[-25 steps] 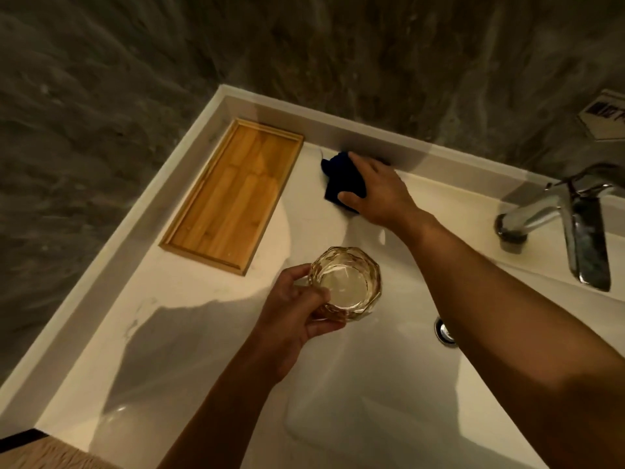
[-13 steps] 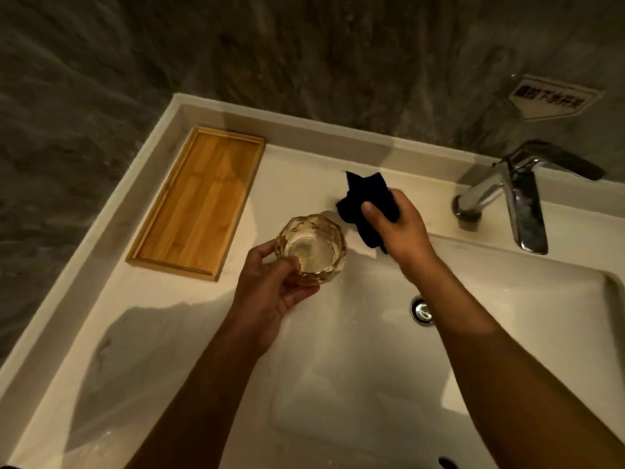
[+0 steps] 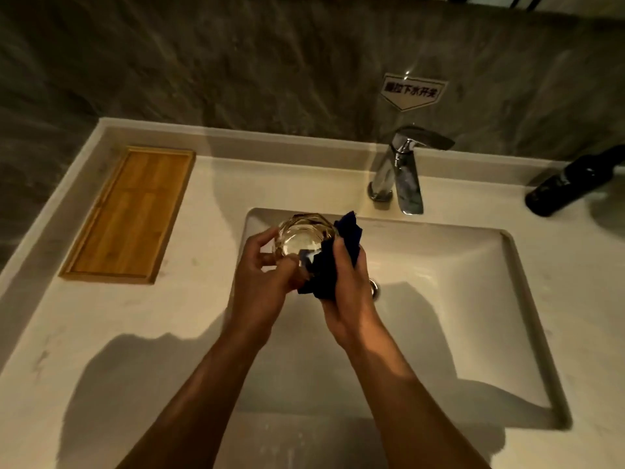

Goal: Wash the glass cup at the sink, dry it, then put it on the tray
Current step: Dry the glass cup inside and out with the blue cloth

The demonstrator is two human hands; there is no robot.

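Observation:
My left hand (image 3: 262, 282) grips a faceted clear glass cup (image 3: 302, 236) from its left side, mouth facing up, over the left end of the white sink basin (image 3: 473, 299). Pressed against the cup's right side is a dark blue cloth (image 3: 333, 262), bunched in my right hand (image 3: 348, 292). Part of the cloth hangs below the cup. The wooden tray (image 3: 132, 214) lies bare on the counter to the left of the basin.
A chrome faucet (image 3: 402, 174) stands behind the basin, with no water seen running. A dark bottle (image 3: 571, 184) lies at the far right of the counter. The drain (image 3: 373, 287) shows beside my right hand. A stone wall with a small sign (image 3: 411, 93) backs the counter.
My right hand picked the blue cloth up from the back of the counter and brought it against the cup. My left hand carried the cup rightwards, over the basin.

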